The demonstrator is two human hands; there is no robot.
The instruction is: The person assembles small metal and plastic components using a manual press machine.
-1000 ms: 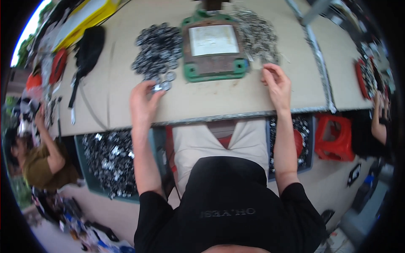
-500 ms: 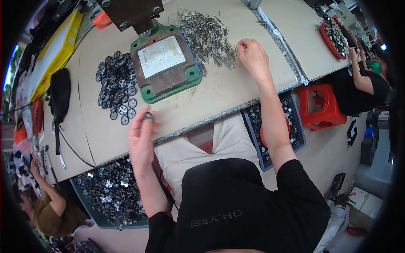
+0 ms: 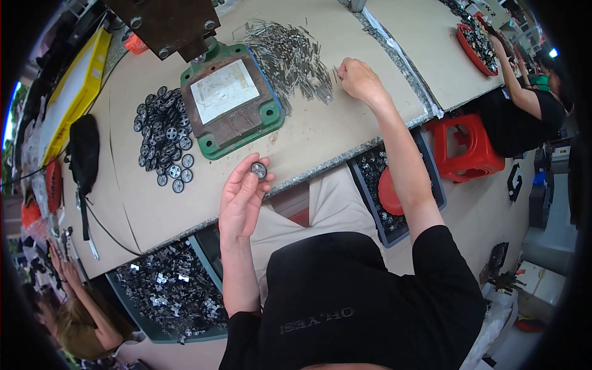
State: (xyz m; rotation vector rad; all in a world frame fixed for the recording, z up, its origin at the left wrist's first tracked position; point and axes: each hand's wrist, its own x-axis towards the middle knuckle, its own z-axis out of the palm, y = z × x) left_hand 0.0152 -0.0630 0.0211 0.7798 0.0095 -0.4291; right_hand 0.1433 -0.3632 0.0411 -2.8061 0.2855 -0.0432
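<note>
In front of the table's near edge, my left hand [image 3: 239, 198] pinches a small black wheel [image 3: 259, 169] with silver spokes between thumb and fingertips. My right hand [image 3: 362, 81] is closed just right of a heap of thin metal pins [image 3: 290, 55]; a slim metal pin [image 3: 336, 74] sticks out at its fingertips. Between the pin heap and a pile of similar wheels [image 3: 163, 132] stands a green metal press base [image 3: 213, 148]. A pale plate [image 3: 225, 91] lies on top of that base, with nothing on it.
A dark press head [image 3: 163, 24] overhangs the base's far side. Below the table edge are a bin of small dark metal parts [image 3: 169, 293] at left and a grey crate [image 3: 441, 200] at right, beside a red stool [image 3: 465, 148]. Other people work at both sides.
My left hand has moved right with the wheel and turned so its spoked face shows. My right hand has drawn slightly away from the pin heap, a pin at its fingertips. The whole view shifted slightly.
</note>
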